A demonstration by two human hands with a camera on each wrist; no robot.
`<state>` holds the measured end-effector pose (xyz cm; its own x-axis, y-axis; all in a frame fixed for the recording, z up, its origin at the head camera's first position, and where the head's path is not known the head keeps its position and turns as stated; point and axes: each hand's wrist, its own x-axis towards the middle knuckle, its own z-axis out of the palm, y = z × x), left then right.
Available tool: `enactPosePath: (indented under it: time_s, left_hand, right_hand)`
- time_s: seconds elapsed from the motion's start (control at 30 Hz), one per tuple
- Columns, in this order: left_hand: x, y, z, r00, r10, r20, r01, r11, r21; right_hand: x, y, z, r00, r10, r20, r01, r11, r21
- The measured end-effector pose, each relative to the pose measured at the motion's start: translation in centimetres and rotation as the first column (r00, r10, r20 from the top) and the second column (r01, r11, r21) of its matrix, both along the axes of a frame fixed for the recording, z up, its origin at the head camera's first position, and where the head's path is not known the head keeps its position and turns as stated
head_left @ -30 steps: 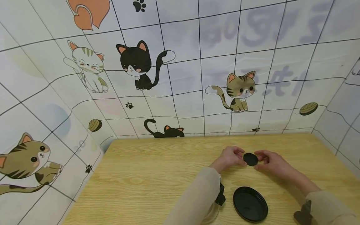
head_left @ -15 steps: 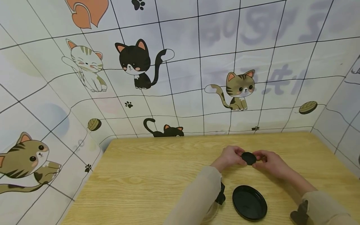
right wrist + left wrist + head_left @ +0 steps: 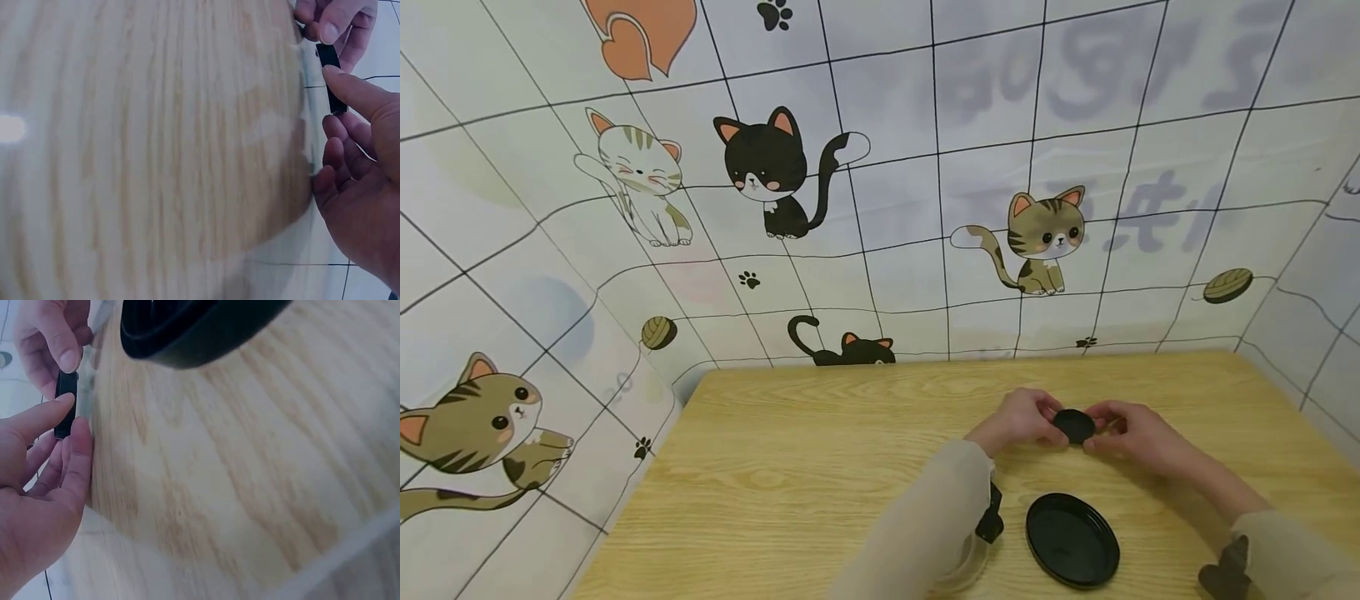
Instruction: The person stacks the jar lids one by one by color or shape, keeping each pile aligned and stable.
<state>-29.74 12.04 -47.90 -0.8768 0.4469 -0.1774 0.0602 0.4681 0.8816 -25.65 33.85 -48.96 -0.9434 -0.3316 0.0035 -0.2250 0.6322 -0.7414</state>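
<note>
A small black disc [image 3: 1074, 426] with a thick rim is held between my two hands near the back right of the table. My left hand [image 3: 1026, 416] pinches its left edge with thumb and fingers. On the opposite edge, my right hand [image 3: 1141, 435] grips it the same way. Both wrist views show the disc [image 3: 65, 422] edge-on, with a thumb of each hand on its near side. Closer to me lies a larger round black dish [image 3: 1072, 540] with a low raised rim, touched by neither hand.
The wooden table [image 3: 790, 467] meets a cloth wall [image 3: 910, 208] printed with cats and grid lines at the back and sides. Black wrist mounts [image 3: 990, 517] sit by both sleeves. The dish stands between my forearms.
The head view has shifted slightly. Both hands keep their hold on the disc, which stays nearly in the same spot, and the dish has not moved on the table.
</note>
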Motion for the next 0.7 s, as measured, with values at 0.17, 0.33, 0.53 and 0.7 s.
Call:
enactPosePath:
  time_s: [0.17, 0.33, 0.53, 0.7]
  left_hand:
    - [0.7, -0.2, 0.8, 0.997, -0.057, 0.043, 0.056, 0.998, 0.034]
    - [1.6, -0.8, 2.0, 0.995, -0.099, 0.009, 0.098, 0.994, 0.038]
    - [2.8, -2.0, 3.0, 0.986, -0.143, -0.083, 0.142, 0.99, -0.011]
    - [4.2, -3.1, 3.6, 0.971, -0.194, -0.138, 0.191, 0.981, -0.03]
  right_hand:
    - [0.7, 0.3, 0.3, 0.999, 0.026, -0.023, -0.026, 1.0, -0.006]
    - [1.9, 0.0, 1.0, 0.997, 0.038, -0.061, -0.04, 0.999, -0.024]
    - [3.4, -0.5, 2.5, 0.996, 0.037, -0.078, -0.039, 0.999, -0.028]
    - [4.4, -0.9, 4.0, 0.992, 0.102, -0.078, -0.105, 0.994, -0.032]
